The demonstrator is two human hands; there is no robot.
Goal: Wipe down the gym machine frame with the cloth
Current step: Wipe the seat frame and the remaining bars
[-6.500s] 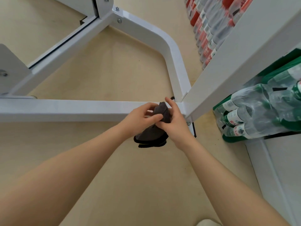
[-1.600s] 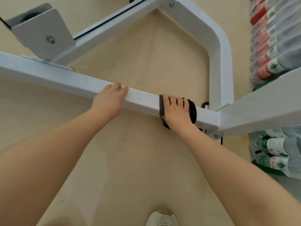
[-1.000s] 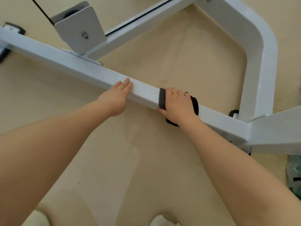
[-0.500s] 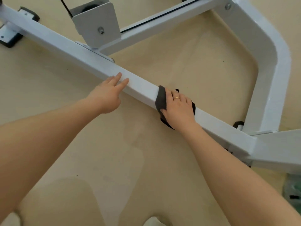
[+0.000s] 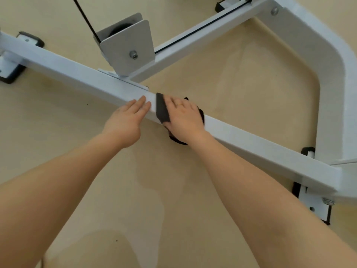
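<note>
A white square-tube bar of the gym machine frame [image 5: 251,144] runs from upper left to lower right just above the floor. A dark grey cloth [image 5: 161,110] is draped over the bar at its middle, with one end hanging below. My right hand [image 5: 183,117] holds the cloth against the bar, fingers laid over the top and thumb on the near side. My left hand [image 5: 127,120] rests right beside it on the left, its straight fingers touching the bar's top edge. A small gap separates its fingertips from the cloth.
A pulley bracket [image 5: 127,47] with a black cable [image 5: 85,18] stands on the bar just beyond my hands. A second frame tube [image 5: 202,33] runs to the upper right and bends into a curved leg [image 5: 332,80]. Black-padded feet [image 5: 11,74] sit on the beige floor.
My right hand has slid the cloth leftward along the bar, up to my left hand. The left hand stays resting on the bar. The view has shifted left along the frame.
</note>
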